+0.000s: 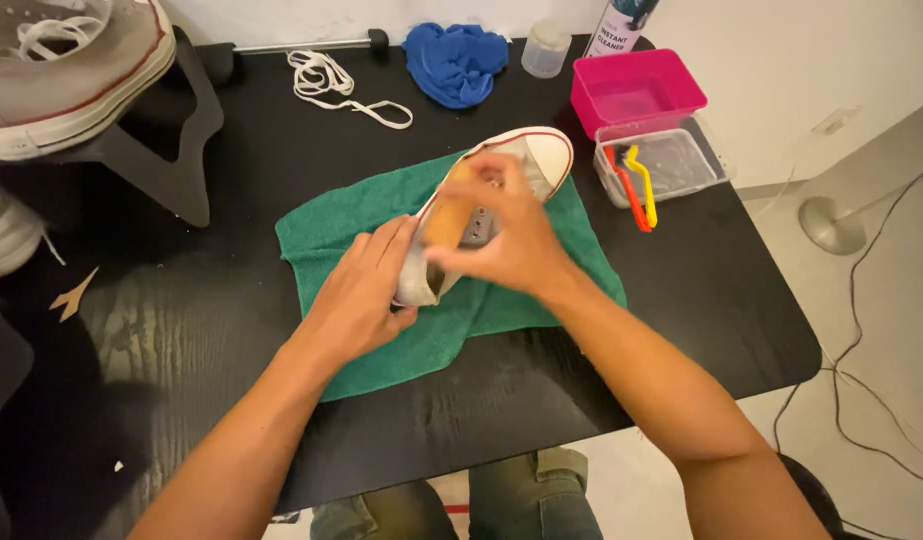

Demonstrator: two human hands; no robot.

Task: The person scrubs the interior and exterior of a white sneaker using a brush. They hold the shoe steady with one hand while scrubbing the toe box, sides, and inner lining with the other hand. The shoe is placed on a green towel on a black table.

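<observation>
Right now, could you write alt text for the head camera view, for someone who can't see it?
Two bare hands work on a white sneaker lying on a green towel on a black table: the left hand steadies its heel, the right hand presses a tan brush against it. A pink tub stands behind.

Black surface point(681, 300) with faint wood grain. Green cloth point(331, 225) at centre. Grey-white canvas shoe point(536, 155) with white toe cap, thin red stripe along the sole. Tan wooden brush point(449, 215) against the shoe. Far off: blue rag point(456, 60), off-white lace point(331, 85), cloudy clear jar point(546, 48). Far right: bright pink tub point(636, 90), clear tub point(666, 165) with red and yellow brushes point(636, 190). Far left: second grey-white shoe point(71, 65), red-striped sole, on a black stand point(166, 150). Olive-green trousers point(501, 500) near.
</observation>
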